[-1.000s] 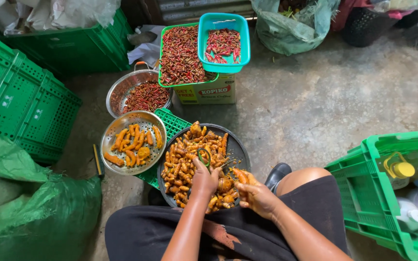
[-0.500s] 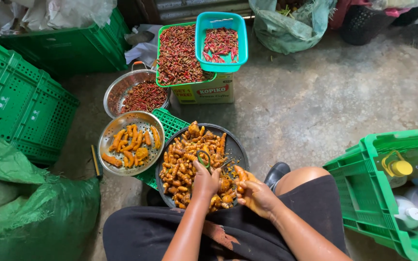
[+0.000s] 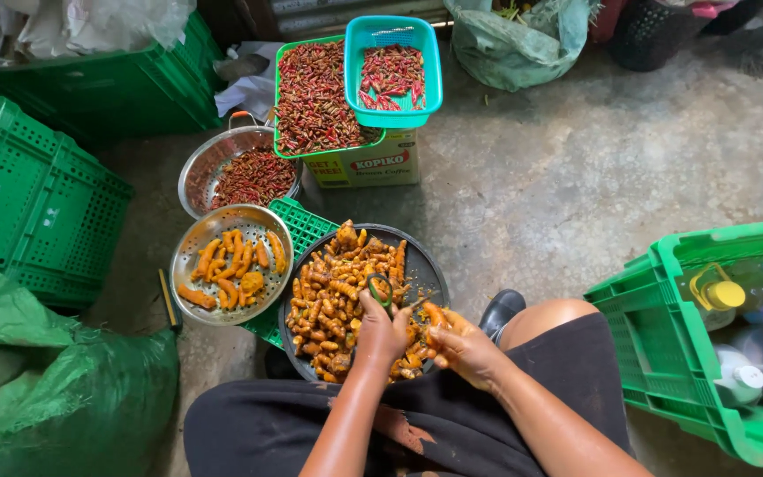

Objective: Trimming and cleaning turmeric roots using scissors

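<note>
A dark round tray [image 3: 427, 265] at my knees is heaped with orange turmeric roots [image 3: 333, 296]. My left hand [image 3: 380, 334] rests over the tray's near side and grips a small green-handled cutting tool [image 3: 378, 289]. Its blade points right, toward my right hand [image 3: 465, 349]. That hand holds one turmeric piece [image 3: 435, 314] just above the tray's right edge. A metal colander [image 3: 189, 252] to the left of the tray holds several peeled, brighter orange roots [image 3: 231, 265].
A second metal colander [image 3: 200, 168], a green basket [image 3: 286, 53] and a teal basket [image 3: 396, 115] behind hold red chillies; the baskets sit on a cardboard box [image 3: 359, 166]. Green crates [image 3: 37, 212] stand left, one with bottles [image 3: 664, 336] right. A green sack [image 3: 64, 397] lies near left.
Both hands stay over the tray's near edge with only small finger movement. The view has shifted slightly.
</note>
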